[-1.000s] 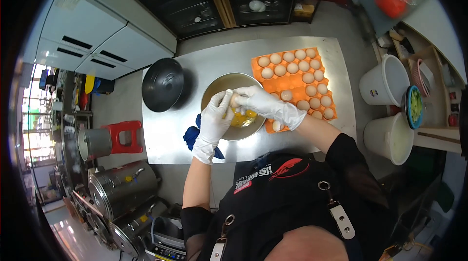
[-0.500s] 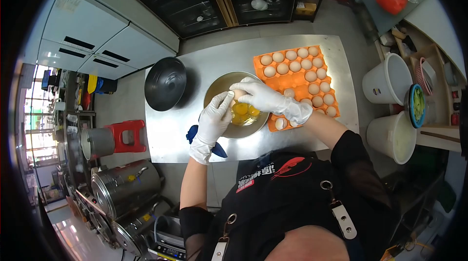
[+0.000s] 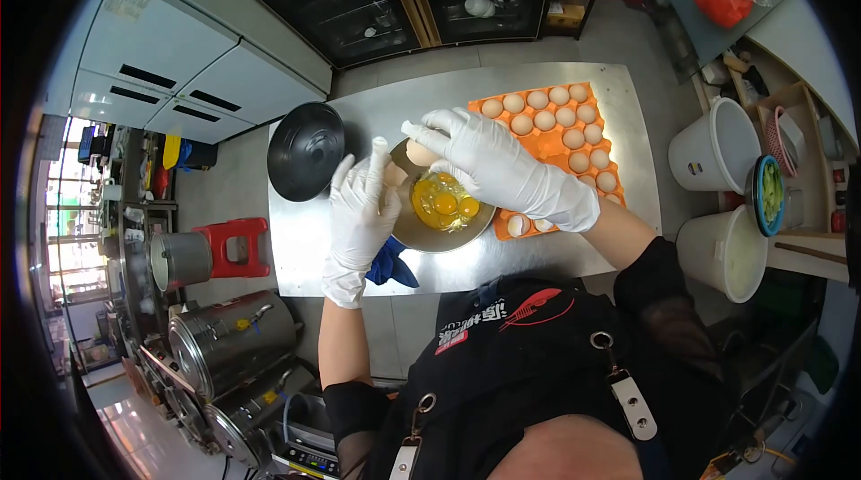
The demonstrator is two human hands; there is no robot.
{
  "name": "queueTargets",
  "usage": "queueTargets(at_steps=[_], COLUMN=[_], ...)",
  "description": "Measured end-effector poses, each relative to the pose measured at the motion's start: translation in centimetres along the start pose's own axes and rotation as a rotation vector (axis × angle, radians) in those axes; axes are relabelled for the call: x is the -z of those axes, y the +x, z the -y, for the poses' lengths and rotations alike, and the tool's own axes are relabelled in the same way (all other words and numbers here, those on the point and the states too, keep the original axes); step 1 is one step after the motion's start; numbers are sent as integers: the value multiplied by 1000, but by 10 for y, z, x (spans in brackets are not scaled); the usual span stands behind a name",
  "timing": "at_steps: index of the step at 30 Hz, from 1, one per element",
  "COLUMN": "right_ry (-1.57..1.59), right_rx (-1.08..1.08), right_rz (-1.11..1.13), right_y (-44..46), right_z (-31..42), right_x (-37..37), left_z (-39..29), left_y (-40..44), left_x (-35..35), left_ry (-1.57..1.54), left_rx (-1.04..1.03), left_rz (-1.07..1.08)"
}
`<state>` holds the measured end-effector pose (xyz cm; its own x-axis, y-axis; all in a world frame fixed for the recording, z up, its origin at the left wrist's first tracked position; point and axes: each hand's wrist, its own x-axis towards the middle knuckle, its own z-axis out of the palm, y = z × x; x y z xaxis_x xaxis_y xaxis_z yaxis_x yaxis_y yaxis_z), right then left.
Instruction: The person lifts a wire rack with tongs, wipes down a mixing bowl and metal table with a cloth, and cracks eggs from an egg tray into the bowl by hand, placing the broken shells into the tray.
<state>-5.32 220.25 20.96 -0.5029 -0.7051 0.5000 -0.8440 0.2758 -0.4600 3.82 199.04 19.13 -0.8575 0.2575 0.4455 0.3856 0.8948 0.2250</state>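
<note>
Eggshell, seemingly one body half a second ago, now appears parted near frame centre: the left hand and right hand each pinch a piece above the bowl of yolks, so its opening looks done

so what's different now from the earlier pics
The hands have parted over the metal bowl. The left hand has moved left with one shell piece; the right hand looks raised, holding the other shell piece. The egg they gripped together is now broken in two. The orange egg tray and black bowl stayed put.
</note>
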Motion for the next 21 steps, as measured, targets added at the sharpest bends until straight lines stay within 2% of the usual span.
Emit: queueTargets(at_steps=[2, 4, 6, 8, 10, 11, 14, 16, 21], right_ry=[57, 112, -196, -189, -62, -69, -112, -31, 75], right_rx=[-67, -134, -211, -196, -214, -243, -358, -314, -425], right_rz=[-31, -68, 375, 292, -23, 93, 199, 92, 166], right_y=[-6, -19, -45, -49, -52, -51, -56, -62, -65], right_z=[1, -7, -27, -26, -16, -18, -23, -26, -22], right_x=[-8, -28, -71, -70, -61, -60, -72, -78, -89], left_z=[-6, -4, -4, -1, 1, 2, 2, 5, 4], left_y=[6, -1, -14, -12, -12, -11, -11, -12, -17], left_x=[6, -11, -40, -38, -29, -31, -37, -35, -39], left_ry=[34, -16, 218, 306, 155, 209, 258, 276, 273], left_rx=[58, 99, 40, -45, 122, 60, 23, 19, 10], left_rz=[-114, -124, 223, 294, 129, 218, 165, 159, 177])
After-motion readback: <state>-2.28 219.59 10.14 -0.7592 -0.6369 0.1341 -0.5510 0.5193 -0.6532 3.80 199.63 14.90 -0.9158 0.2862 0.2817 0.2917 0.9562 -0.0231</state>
